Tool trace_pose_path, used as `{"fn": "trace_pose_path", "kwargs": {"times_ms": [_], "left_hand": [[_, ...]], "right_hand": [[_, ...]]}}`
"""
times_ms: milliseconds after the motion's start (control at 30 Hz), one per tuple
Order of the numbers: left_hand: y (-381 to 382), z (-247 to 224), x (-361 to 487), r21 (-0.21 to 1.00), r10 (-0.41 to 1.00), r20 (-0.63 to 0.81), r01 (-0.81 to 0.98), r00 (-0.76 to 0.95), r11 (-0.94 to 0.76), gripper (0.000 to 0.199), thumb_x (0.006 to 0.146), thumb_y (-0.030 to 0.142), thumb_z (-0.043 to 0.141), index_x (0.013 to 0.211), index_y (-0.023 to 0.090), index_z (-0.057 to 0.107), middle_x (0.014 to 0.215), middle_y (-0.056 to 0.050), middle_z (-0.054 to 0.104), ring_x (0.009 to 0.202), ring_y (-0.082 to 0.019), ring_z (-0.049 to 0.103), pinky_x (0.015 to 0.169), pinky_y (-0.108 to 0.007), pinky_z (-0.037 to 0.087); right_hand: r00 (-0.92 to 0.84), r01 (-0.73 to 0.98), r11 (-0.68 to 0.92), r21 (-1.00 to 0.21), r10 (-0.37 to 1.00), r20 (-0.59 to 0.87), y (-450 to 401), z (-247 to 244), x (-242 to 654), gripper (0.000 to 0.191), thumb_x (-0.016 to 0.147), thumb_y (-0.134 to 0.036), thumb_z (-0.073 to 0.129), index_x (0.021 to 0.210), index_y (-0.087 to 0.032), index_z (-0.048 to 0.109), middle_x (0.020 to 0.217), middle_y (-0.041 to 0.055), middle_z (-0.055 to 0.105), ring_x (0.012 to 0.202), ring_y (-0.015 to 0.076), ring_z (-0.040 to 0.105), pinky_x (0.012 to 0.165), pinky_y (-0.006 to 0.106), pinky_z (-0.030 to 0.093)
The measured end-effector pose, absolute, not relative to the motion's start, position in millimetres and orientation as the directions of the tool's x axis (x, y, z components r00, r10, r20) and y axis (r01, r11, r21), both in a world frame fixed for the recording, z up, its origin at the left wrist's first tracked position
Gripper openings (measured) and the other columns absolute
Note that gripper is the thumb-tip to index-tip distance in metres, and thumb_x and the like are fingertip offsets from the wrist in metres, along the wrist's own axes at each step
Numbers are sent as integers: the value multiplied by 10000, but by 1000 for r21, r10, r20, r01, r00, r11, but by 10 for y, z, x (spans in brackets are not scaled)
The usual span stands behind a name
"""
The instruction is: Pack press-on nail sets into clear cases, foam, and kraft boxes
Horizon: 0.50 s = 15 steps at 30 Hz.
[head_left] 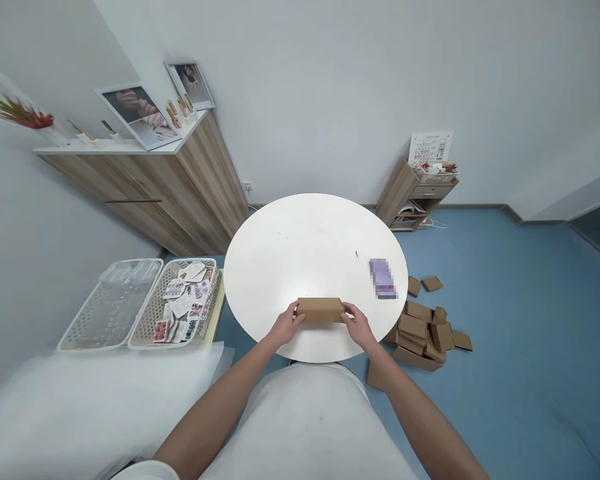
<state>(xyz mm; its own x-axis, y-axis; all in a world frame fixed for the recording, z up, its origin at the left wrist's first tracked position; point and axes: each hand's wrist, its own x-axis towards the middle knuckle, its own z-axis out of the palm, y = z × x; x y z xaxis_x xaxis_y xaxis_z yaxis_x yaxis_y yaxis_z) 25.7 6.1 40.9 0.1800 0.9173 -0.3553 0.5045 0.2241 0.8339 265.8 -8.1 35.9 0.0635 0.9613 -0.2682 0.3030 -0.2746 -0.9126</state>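
Observation:
A long brown cardboard box (321, 310) lies across the near part of the round white table (300, 253). My left hand (287, 325) grips the box's left end, thumb in front and fingers behind. At the right end, my right hand (357, 324) holds it in the same way. The box looks closed on the side facing up. A blurred purple item (383, 279) lies near the table's right edge.
Several small brown boxes (414, 327) are piled on the blue floor right of the table. To the left are a basket of packets (147, 327) and another basket with clear plastic (73, 339). A wooden cabinet (200, 173) and a small shelf unit (399, 190) stand by the walls.

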Motion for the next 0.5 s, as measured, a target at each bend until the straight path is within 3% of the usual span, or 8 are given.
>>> {"fn": "trace_pose_path", "kwargs": {"times_ms": [233,400,500], "left_hand": [[-246,207,-121,848,947,-305,483,105,220,479,737,209,497,1199,208,371,1165,-112,537,892,-196,597,771,-332,436],[-334,125,-153,816,954,-287,546,93,192,509,729,224,523,1208,194,353,1165,-108,537,1054,-232,512,837,-352,397],[-363,110,-107,812,944,-312,547,107,206,602,690,276,589,1225,168,336,1204,-131,493,1107,-246,463,876,-354,374]], "right_hand": [[1,99,-333,-938,942,-335,-481,313,2185,456,667,-357,601,1092,-227,500,1206,78,510,1046,216,538,847,361,455],[-17,-3,-350,-937,936,-350,-713,259,2005,523,676,-417,603,1153,-253,468,1321,77,397,1192,229,403,942,396,374],[26,66,-376,-924,927,-375,-790,263,2006,546,654,-434,616,1159,-276,481,1411,55,235,1269,243,270,966,421,334]]}}
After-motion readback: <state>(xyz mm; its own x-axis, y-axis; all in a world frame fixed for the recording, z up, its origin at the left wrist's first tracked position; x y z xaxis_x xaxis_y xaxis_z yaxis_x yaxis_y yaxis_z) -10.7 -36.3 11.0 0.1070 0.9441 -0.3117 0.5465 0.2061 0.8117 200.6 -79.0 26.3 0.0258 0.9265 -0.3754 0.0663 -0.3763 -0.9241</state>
